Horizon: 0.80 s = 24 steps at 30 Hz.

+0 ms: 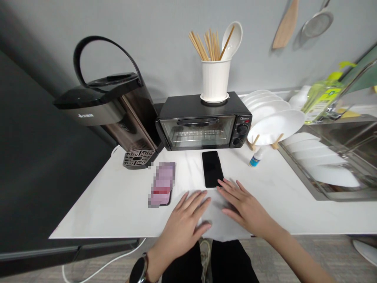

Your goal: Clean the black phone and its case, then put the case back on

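Note:
My left hand (187,220) lies on the white countertop (108,208) with its fingers stretched out and nothing in it. To its upper left is a phone with a blurred pinkish screen (163,182). My right hand (243,202) rests palm down, fingers spread, its fingertips at the lower right corner of a black phone (212,169). That phone lies flat with a dark screen. A small white bottle with a blue label (255,158) stands to the right, beyond my right hand.
Behind are a black toaster oven (203,120) topped by a white cup (216,78) of chopsticks and a spoon, and a hot water dispenser (118,114). At right, white plates (273,125) stand in a rack beside a sink (312,192) holding dishes. The counter's front edge is near my wrists.

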### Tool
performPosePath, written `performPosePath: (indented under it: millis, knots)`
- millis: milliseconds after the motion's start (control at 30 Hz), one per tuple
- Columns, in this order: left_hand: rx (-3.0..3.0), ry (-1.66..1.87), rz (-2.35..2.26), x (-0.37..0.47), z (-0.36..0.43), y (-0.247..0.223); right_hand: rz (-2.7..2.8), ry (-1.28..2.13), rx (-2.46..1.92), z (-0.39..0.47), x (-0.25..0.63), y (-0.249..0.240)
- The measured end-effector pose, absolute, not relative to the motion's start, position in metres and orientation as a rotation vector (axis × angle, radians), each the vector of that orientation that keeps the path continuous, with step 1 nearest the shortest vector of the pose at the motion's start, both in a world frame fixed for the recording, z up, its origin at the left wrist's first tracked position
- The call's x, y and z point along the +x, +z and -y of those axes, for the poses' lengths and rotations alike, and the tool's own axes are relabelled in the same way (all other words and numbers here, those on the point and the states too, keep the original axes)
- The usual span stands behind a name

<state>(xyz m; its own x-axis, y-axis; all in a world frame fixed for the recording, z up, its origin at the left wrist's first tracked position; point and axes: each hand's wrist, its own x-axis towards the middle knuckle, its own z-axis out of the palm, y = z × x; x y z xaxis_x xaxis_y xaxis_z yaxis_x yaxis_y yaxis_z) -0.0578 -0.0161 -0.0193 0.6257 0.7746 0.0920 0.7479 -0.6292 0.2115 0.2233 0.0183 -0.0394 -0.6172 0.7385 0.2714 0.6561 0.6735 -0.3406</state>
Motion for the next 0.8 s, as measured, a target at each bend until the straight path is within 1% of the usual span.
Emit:
performPosePath:
  millis: [200,467,633,800]
  knots:
    - [2.667,0.271,-1.293,-0.069,0.010,-0.021,2.461,0.304,-1.090,-0.033,0.216,-0.042]
    - [2.665,0.210,-1.144,-0.069,0.011,-0.014,2.497,0.321,-1.103,-0.024,0.215,-0.043]
    - [2.627,0.198,-1.128,-0.069,0.011,-0.012,2.447,0.333,-1.111,-0.021,0.210,-0.041]
    - [2.600,0.208,-1.123,-0.074,0.010,-0.011,2.488,0.344,-1.096,-0.006,0.225,-0.040]
